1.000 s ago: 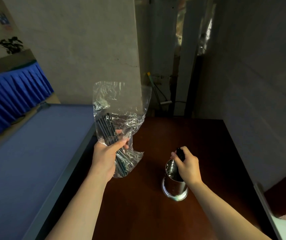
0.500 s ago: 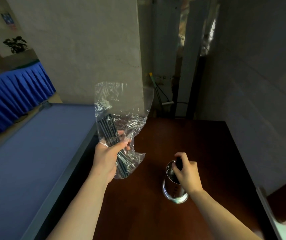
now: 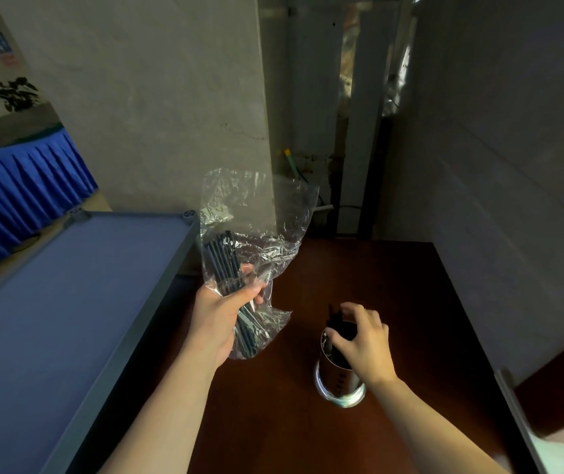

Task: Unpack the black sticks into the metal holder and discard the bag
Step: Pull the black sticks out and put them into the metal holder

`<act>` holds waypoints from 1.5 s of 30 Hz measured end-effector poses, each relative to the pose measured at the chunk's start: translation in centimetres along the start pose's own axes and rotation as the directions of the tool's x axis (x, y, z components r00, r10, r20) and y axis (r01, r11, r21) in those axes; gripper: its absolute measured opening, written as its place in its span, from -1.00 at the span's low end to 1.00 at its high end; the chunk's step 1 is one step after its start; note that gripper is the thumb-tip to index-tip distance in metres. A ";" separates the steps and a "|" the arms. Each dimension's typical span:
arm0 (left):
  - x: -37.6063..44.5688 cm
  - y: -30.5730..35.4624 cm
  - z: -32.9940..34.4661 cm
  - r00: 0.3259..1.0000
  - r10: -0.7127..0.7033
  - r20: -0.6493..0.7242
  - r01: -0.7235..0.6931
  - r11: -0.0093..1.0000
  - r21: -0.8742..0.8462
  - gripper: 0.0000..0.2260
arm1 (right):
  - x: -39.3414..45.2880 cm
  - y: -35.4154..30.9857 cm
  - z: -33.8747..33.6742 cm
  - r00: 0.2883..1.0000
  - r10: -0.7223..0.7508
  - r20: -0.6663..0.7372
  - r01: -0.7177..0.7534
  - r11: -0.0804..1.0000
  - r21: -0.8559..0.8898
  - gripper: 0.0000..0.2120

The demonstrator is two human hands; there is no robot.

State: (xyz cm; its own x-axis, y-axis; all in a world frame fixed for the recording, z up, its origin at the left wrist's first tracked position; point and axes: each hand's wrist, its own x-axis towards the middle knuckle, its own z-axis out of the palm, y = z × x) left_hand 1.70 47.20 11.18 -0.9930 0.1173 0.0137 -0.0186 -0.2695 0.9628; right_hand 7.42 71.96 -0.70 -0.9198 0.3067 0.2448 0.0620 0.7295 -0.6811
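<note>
Now: left hand (image 3: pixel 220 311) grips bag (image 3: pixel 256 234) | right hand (image 3: pixel 362 340) holds sticks (image 3: pixel 337 325), hiding holder (image 3: pixel 338 381) mouth

There was one clear plastic bag (image 3: pixel 256 241), one metal holder (image 3: pixel 338 381) and two hands, left (image 3: pixel 220 319) and right (image 3: pixel 364 343). The black sticks in the bag (image 3: pixel 224 261) and the black sticks in the holder (image 3: pixel 337 323) overlapped too much to count.
</note>
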 end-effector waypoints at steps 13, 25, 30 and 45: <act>0.5 0.1 1.2 0.996 0.002 0.093 -0.002 1.000 0.002 -0.77 | 2.3 -5.4 -5.0 0.976 -0.071 -0.208 0.095 0.989 0.110 -0.49; 0.8 0.1 2.2 0.988 -0.042 0.149 0.034 0.998 0.056 -0.67 | 3.7 -10.7 -7.7 0.900 -0.124 -0.417 0.196 0.972 0.133 -0.78; 1.0 0.6 3.0 0.989 -0.046 0.138 0.040 0.998 0.046 -0.73 | 5.2 -15.6 -10.7 0.798 -0.228 -0.558 0.369 0.917 0.152 -0.87; 0.9 2.6 2.3 0.977 0.077 0.198 -0.100 0.990 0.104 -0.70 | 7.9 -23.7 -12.3 0.904 -0.405 -0.136 0.418 0.904 0.085 -0.86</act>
State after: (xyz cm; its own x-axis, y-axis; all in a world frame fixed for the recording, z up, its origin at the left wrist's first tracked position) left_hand 0.98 48.78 14.35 -0.9485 0.2834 0.1414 0.0927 -0.1786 0.9795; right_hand 3.41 64.59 25.91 -0.8041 0.0643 0.5910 -0.3617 0.7360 -0.5722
